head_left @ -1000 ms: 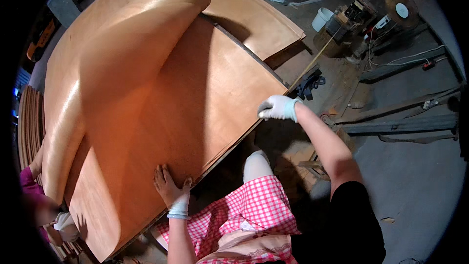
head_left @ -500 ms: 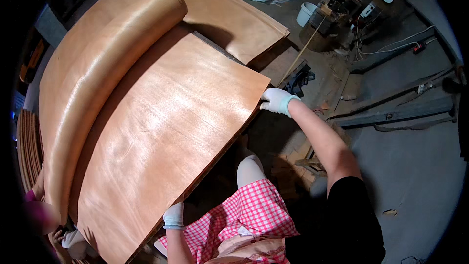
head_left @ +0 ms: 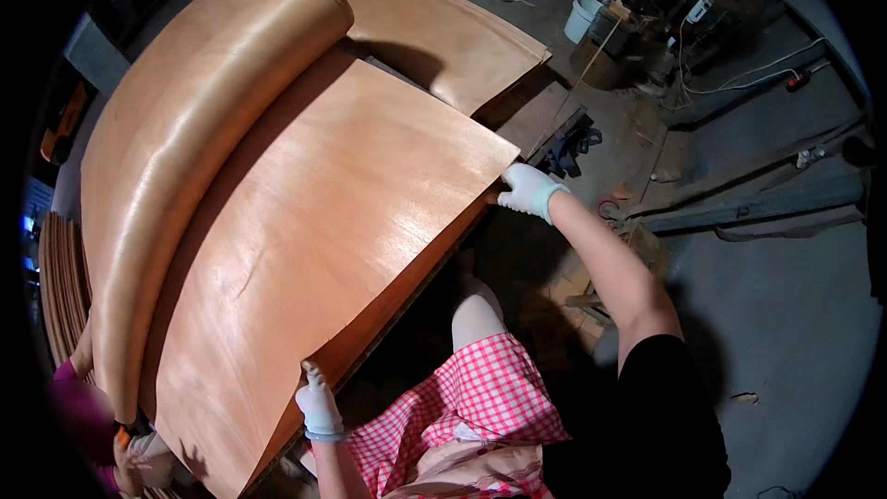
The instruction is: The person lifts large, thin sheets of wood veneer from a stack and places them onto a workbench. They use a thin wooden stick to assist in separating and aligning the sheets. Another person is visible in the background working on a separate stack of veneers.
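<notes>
Brown sheet [head_left: 314, 249] cut off below, co-worker [head_left: 83, 414] at left blurred

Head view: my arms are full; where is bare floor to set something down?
Grey floor between the long beam and black sleeve is mostly bare, except one scrap. Crowded: around the white bucket, and at the broad sheet held by left hand and right hand.

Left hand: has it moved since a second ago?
Yes: the left hand has moved back, lower in the picture and farther from the white bucket.
</notes>
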`<state>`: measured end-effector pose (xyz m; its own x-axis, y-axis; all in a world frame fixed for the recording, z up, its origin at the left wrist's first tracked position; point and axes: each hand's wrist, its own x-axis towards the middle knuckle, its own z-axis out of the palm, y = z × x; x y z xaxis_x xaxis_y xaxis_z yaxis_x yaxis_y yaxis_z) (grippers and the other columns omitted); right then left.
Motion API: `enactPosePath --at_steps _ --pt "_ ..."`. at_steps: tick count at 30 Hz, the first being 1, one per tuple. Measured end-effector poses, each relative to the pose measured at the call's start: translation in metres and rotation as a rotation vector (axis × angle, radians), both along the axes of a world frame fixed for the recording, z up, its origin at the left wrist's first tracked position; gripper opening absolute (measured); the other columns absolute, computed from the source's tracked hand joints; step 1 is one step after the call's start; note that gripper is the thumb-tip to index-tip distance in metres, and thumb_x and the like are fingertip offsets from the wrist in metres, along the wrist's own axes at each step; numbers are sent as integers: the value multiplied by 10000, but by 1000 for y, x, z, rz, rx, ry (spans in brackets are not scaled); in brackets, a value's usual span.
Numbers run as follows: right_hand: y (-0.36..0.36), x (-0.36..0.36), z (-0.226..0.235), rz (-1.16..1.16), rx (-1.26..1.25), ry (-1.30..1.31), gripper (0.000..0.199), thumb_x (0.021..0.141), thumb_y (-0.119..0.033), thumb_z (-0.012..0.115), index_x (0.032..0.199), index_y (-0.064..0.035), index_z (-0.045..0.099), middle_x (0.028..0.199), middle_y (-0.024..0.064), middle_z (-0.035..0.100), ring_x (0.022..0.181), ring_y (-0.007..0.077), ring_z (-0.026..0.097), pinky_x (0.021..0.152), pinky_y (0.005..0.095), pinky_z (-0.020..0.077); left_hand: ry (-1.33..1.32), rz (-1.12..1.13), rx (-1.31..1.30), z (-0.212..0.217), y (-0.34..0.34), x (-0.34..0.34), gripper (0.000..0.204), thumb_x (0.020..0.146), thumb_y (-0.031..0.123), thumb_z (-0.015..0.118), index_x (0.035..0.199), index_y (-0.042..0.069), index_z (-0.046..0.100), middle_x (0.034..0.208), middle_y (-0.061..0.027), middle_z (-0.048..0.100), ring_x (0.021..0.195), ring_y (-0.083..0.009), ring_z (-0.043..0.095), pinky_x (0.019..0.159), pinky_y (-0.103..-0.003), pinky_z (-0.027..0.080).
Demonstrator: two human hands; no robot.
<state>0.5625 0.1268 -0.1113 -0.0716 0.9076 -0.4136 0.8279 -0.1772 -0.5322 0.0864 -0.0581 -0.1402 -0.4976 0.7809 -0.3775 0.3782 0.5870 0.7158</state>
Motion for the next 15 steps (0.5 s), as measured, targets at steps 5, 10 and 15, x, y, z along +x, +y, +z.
enactPosePath --at_steps 5,10,15 --pt "-11 9 -38 160 369 -61 329 858 -303 657 1122 -107 667 1211 193 582 1130 360 538 970 415 439 -353 131 313 26 18 19 410 955 354 585 1050 -44 602 832 8 548 674 -86 447 621 -239 399" --pt "-5 6 -29 239 175 -127 346 895 -311 610 1176 -114 650 1267 142 569 1168 339 526 990 411 429 -557 38 587 23 16 14 506 848 62 600 1319 -22 438 1166 -64 542 1021 -156 513 910 -290 421" --pt "19 15 -15 311 -40 -205 378 918 -326 574 1192 -72 634 1216 165 609 1137 335 558 980 403 435 -693 15 726 13 18 5 617 807 21 623 1379 -6 393 1311 -101 508 1233 -198 473 1057 -333 391"
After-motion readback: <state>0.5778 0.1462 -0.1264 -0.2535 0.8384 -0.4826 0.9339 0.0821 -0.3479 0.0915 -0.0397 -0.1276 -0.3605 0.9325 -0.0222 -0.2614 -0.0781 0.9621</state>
